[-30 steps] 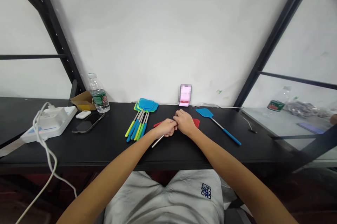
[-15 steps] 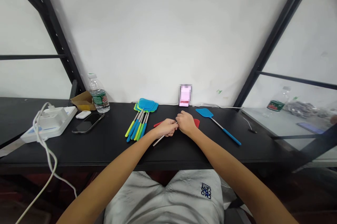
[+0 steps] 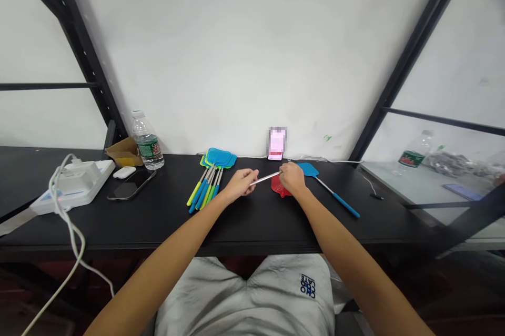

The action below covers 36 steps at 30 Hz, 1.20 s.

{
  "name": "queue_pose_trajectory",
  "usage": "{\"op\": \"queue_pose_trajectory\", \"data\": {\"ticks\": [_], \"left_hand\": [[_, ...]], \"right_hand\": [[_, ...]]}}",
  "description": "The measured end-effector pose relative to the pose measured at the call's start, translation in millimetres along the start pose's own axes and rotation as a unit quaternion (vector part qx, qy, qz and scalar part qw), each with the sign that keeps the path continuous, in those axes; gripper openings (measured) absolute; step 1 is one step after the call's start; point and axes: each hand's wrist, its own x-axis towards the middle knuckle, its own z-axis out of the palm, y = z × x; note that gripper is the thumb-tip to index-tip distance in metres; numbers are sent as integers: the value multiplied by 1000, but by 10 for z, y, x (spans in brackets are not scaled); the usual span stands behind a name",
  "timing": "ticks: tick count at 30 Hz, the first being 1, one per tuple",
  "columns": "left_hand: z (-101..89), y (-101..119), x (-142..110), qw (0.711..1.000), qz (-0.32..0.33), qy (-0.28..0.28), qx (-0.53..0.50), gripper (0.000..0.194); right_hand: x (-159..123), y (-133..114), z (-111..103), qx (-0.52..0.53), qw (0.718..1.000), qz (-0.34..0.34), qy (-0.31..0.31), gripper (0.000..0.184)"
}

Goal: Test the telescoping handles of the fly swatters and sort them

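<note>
A thin silvery metal rod [image 3: 266, 178] spans the gap between my two hands above the black table. My left hand [image 3: 240, 184] is closed around its left end, while my right hand [image 3: 292, 178] grips the right end. Below and beside my right hand is a red fly swatter head [image 3: 279, 186], partly covered by that hand; whether it is joined to the rod I cannot tell. To the left of my left hand lies a bunch of fly swatters [image 3: 209, 181] with blue and green heads and handles. A blue fly swatter [image 3: 335, 196] lies alone to the right.
A lit phone [image 3: 276, 144] leans against the wall behind my hands. At the left are a water bottle [image 3: 148, 144], a cardboard box [image 3: 125, 152], a dark phone [image 3: 132, 185], a white earbud case [image 3: 124, 172] and a white power strip [image 3: 74, 186] with cables. Metal shelf posts flank the table.
My hands have moved apart, the left one leftward and the right one rightward, so more rod shows between them. More of the red swatter head is visible; the red piece by my left hand is out of sight.
</note>
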Motion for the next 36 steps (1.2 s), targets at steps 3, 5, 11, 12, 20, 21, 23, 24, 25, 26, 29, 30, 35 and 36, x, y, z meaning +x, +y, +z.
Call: {"op": "queue_pose_trajectory", "data": {"ticks": [3,5,11,12,20,21,23,24,25,26,29,30,35,36], "left_hand": [[-107,-6,36,978,97,156,101,34],[-158,-32,47,942,124,230,212,31],[-150,-213,56,847,96,191,487,22],[-144,-240,61,841,87,166,507,23],[-160,-284,101,844,74,137,514,14],[-162,-281,106,844,78,153,508,14],[-165,-278,115,850,89,174,489,13],[-166,-278,119,856,98,179,475,13],[-167,-280,123,861,111,182,461,12],[-167,-282,126,867,126,183,446,12],[-164,-285,129,877,159,185,414,11],[-161,-284,128,879,166,184,407,10],[-154,-268,109,875,189,185,405,10],[-155,-264,106,873,191,187,409,10]], "right_hand": [[14,107,10,4,999,49,4,25],[16,166,14,6,996,87,6,26],[10,274,4,9,987,159,7,28],[11,284,4,10,986,166,6,28],[30,327,68,23,983,181,-16,30],[32,326,75,23,983,179,-21,30],[35,321,83,23,984,172,-32,30],[36,317,85,24,985,168,-37,30],[37,312,86,24,985,164,-42,30],[39,307,86,24,985,162,-46,30],[45,295,88,22,986,156,-50,30],[47,292,90,22,986,155,-50,30],[50,289,95,23,987,151,-57,29],[49,288,96,23,987,150,-58,29]]}}
